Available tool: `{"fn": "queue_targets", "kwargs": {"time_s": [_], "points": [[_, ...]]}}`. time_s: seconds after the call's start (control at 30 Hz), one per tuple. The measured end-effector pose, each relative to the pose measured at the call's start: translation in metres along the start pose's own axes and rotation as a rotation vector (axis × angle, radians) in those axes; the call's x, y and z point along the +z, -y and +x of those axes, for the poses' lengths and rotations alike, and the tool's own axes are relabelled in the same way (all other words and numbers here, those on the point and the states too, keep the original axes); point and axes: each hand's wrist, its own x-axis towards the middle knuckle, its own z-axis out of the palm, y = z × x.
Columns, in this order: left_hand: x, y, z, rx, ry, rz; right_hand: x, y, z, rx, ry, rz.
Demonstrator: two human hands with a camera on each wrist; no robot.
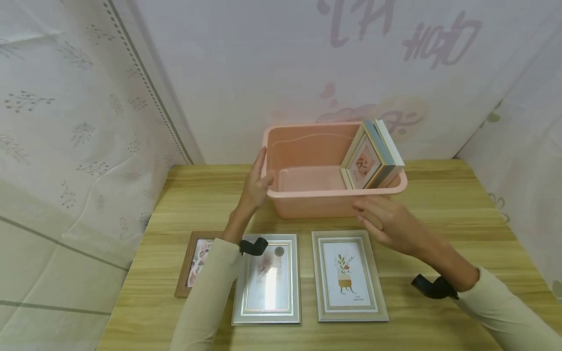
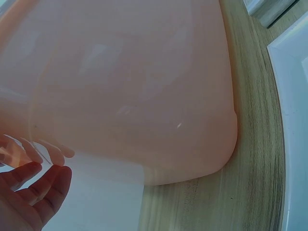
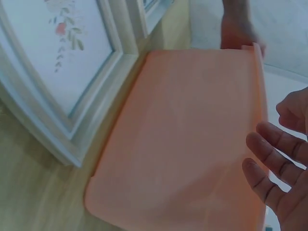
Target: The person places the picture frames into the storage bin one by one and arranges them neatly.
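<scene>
A pink plastic bin (image 1: 316, 204) stands toward the back of the wooden table. My left hand (image 1: 255, 183) holds its front left corner, thumb over the rim and fingers along the outside. In the left wrist view, the left fingertips (image 2: 60, 175) meet the glossy bin wall (image 2: 159, 96). My right hand (image 1: 386, 222) is by the bin's front right side, fingers loosely bent with nothing between them. From the right wrist, those fingers (image 3: 269, 161) overlap the bin's rim. Several picture frames (image 1: 371, 156) stand on edge at the bin's right end, leaning together.
Three picture frames lie on the table in front of the bin: a brown one (image 1: 183, 273) partly under the left arm, a silver one (image 1: 268, 316) and a beige one (image 1: 351, 314) with a plant print. Patterned cloth (image 1: 228, 87) hangs behind and at both sides.
</scene>
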Motion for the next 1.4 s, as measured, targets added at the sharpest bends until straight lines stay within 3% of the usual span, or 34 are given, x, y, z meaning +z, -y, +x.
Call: {"fn": "queue_targets", "kwargs": {"time_s": [0.17, 0.3, 0.57, 0.73, 0.97, 1.17, 1.4], "points": [[-0.001, -0.018, -0.005, -0.016, 0.014, 0.013, 0.007, -0.002, -0.008, 0.070, 0.081, 0.006], [-0.002, -0.033, -0.011, -0.019, 0.022, 0.028, 0.014, -0.004, -0.015, 0.171, 0.204, 0.003], [0.000, -0.002, -0.001, -0.004, 0.000, 0.009, 0.034, -0.015, -0.031, 0.282, 0.382, 0.051], [0.002, 0.003, 0.000, 0.017, -0.018, 0.007, 0.043, -0.023, -0.042, 0.378, 0.468, 0.122], [0.001, 0.003, 0.000, 0.009, -0.027, 0.009, 0.053, -0.036, -0.055, 0.457, 0.482, 0.209], [0.001, 0.002, -0.001, 0.016, -0.022, -0.004, 0.060, -0.039, -0.059, 0.460, 0.440, 0.275], [0.001, 0.004, 0.000, 0.021, -0.014, -0.008, 0.076, -0.041, -0.066, 0.426, 0.400, 0.223]]}}
